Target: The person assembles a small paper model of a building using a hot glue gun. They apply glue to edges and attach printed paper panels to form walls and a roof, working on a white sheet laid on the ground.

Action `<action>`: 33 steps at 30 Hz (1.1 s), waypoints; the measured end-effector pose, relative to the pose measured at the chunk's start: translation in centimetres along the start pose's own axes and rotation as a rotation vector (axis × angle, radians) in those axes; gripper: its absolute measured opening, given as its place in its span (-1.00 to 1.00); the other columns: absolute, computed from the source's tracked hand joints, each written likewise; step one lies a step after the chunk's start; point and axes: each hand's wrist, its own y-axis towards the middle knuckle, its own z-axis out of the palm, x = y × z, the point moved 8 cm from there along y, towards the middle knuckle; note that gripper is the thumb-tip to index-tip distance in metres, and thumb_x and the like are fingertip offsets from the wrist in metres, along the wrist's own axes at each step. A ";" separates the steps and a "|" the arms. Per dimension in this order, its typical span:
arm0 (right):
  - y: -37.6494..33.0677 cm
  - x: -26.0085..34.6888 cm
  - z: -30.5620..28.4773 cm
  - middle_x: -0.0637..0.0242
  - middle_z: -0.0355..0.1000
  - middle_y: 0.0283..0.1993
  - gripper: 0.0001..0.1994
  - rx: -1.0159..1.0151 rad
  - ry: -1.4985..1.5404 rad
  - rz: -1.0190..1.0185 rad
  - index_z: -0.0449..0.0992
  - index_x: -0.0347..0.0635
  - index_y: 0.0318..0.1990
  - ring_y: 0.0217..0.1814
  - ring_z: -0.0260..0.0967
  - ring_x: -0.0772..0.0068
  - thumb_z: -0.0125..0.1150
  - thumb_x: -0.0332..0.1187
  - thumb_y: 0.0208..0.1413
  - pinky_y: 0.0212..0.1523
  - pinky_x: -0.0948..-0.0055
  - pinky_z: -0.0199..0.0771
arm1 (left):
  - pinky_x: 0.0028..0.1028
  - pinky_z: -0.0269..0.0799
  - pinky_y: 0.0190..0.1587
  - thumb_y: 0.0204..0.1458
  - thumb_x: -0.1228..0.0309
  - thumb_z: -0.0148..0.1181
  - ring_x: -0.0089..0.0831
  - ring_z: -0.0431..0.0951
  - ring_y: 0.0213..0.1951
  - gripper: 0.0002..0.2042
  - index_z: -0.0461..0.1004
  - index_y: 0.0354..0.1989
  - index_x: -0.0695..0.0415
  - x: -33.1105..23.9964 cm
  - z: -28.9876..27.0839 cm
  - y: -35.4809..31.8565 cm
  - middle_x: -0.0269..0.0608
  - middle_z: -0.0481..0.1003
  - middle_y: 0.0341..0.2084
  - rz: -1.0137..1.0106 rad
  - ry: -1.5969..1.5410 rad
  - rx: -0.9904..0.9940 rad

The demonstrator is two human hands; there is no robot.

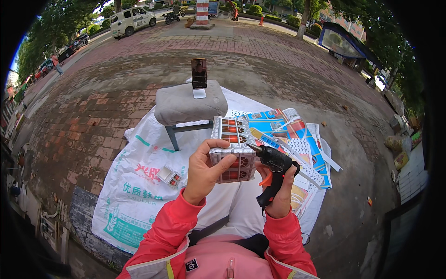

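My left hand (206,169) grips the left side of a small box-shaped paper model (233,160), grey-white with red and dark window patterns. Its thumb lies across the near face and its fingers rest on the top edge. In my right hand (281,197) is a black glue gun (274,160) with an orange trigger. The gun's nozzle points left and lies at the model's upper right edge; whether it touches cannot be made out. A smaller piece of the same pattern (169,176) lies on the white woven sack to the left.
Printed card sheets (302,139) lie in a pile on the right of the white woven sack (116,195). Ahead stands a stool with a grey cushion (186,104), bearing a phone (199,74) on a white stand. Farther off are brick paving, a parked van (132,21) and a person (56,64).
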 end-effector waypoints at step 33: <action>0.4 0.8 0.6 0.17 0.50 -0.01 -0.43 -0.099 0.039 -0.037 0.38 -0.24 0.15 0.08 0.40 0.38 -0.15 0.10 0.31 0.17 0.38 0.27 | -0.55 0.45 -0.04 0.12 0.59 0.18 -0.58 0.52 -0.15 -0.68 0.45 0.07 0.30 0.1 0.1 -0.1 -0.17 0.55 -0.17 -0.026 0.061 0.020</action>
